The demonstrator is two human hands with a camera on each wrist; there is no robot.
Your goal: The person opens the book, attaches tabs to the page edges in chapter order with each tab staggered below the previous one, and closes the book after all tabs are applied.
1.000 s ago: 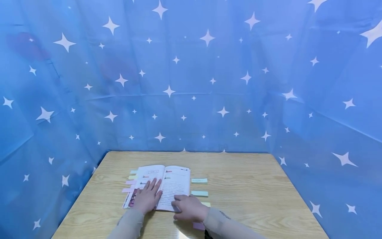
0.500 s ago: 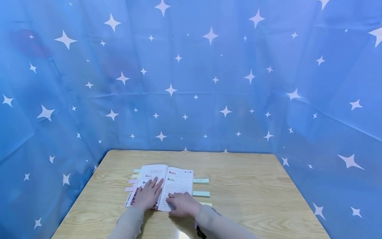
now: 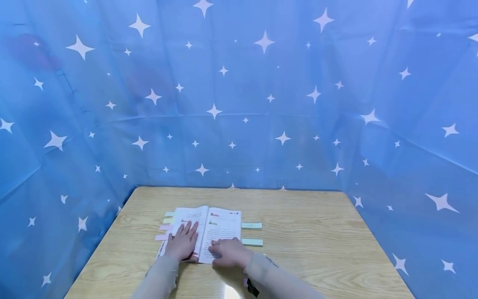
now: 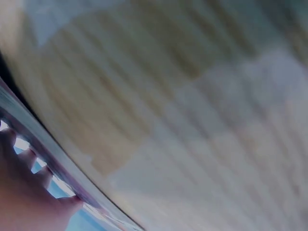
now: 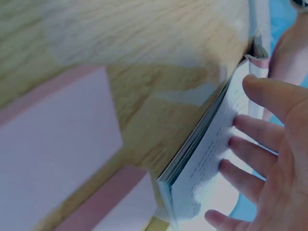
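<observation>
An open book [image 3: 225, 222] with printed pages lies on the wooden table, left of centre. My left hand [image 3: 181, 245] rests flat on its left page, fingers spread toward the top. Over the lower right page reaches my right hand [image 3: 229, 252]; in the right wrist view its fingers [image 5: 252, 154] are extended and spaced apart, fingertips right at the printed page. Nothing is held between them. The left wrist view catches the left hand [image 4: 29, 202] at the lower left, behind the book's edge [image 4: 72, 166].
Green sticky-note strips [image 3: 252, 242] lie right of the book. More coloured strips [image 3: 162, 237] show along its left side. Large pinkish strips [image 5: 62, 139] fill the right wrist view's left side. Beyond the table [image 3: 306, 232] hangs a blue star-patterned curtain [image 3: 239, 95].
My right hand has moved left from the book's right edge, further over the right page. My left hand has shifted slightly left, away from the spine. The book sits slightly further right.
</observation>
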